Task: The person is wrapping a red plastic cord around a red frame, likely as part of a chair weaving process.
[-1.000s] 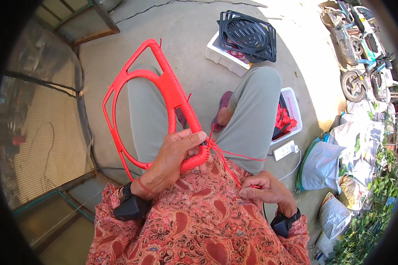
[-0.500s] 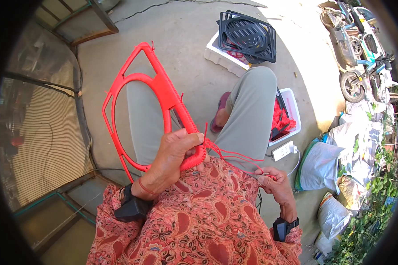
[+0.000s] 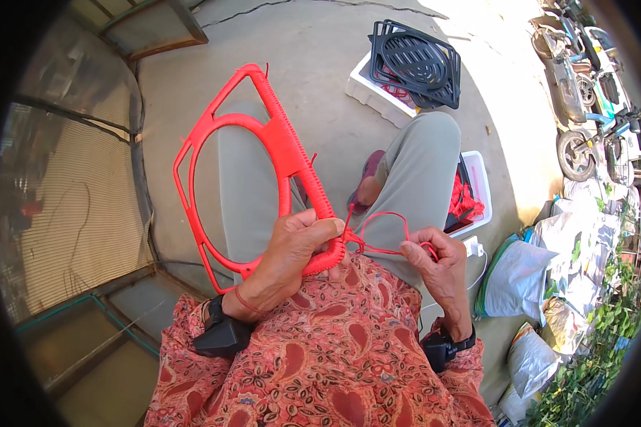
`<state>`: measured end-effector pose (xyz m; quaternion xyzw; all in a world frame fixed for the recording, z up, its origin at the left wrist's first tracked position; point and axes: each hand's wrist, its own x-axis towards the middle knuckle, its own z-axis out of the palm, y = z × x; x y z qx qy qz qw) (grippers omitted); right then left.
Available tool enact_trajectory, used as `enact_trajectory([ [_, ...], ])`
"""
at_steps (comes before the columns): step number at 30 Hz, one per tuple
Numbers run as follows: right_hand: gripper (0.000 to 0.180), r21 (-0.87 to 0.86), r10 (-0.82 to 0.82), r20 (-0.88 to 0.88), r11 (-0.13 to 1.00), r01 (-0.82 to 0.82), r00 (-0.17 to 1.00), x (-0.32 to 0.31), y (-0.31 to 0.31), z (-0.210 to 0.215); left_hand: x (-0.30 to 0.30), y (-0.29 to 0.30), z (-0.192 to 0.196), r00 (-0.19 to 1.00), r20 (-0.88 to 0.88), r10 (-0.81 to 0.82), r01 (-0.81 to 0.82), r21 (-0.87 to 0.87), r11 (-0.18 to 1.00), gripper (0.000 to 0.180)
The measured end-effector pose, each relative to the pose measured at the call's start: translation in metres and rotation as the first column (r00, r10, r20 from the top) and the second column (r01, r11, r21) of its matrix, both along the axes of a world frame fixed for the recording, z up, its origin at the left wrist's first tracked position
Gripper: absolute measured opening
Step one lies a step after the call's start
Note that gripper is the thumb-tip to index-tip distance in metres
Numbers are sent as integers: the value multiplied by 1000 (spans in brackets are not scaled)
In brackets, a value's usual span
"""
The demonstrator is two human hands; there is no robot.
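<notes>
A red frame [image 3: 286, 146], roughly rectangular with a large ring inside it, stands tilted over my left thigh. Red cord is wound tightly along its right side and near corner. My left hand [image 3: 292, 245] is closed round that near corner, thumb on top. From the corner a loose red cord [image 3: 386, 214] runs in a loop toward the right. My right hand [image 3: 438, 260] pinches this cord between thumb and fingers, a little right of the corner. Short cord ends stick up from the wrapped edge.
Beyond my knees, black slotted frames [image 3: 417, 64] lie on a white foam box [image 3: 377, 96]. A white bin [image 3: 481, 178] with red material stands beside my right leg. Filled sacks [image 3: 516, 267] line the right side, near parked scooters [image 3: 584, 135]. A mesh panel [image 3: 85, 213] stands left.
My right hand has risen and come nearer the frame's corner, and the cord between has slackened into a loop. My left hand keeps its hold on the frame. The view has shifted slightly.
</notes>
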<state>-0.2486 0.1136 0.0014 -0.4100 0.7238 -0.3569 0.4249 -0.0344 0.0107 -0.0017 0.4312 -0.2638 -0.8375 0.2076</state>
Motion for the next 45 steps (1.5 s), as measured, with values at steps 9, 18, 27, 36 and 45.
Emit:
enact_trajectory([
  [9, 18, -61, -362, -64, 932, 358, 930, -11, 16, 7, -5, 1, -2, 1000, -1, 1, -1, -1, 1000, 15],
  [18, 16, -238, 240, 50, 945, -222, 969, 35, -32, 7, -3, 2, -5, 1000, -16, 7, -7, -7, 1000, 16],
  [27, 10, -209, 275, 110, 946, -249, 955, 39, -36, 5, -4, 3, -5, 1000, 1, 13, -13, -3, 1000, 17],
  [36, 10, -106, 134, 438, 990, -97, 889, 38, -32, -7, 15, 0, -7, 976, -171, -134, 124, -68, 990, 29],
  [45, 15, -115, 247, 542, 969, -220, 803, 35, -47, 4, 35, -3, 18, 963, -126, -240, 227, -105, 968, 39],
])
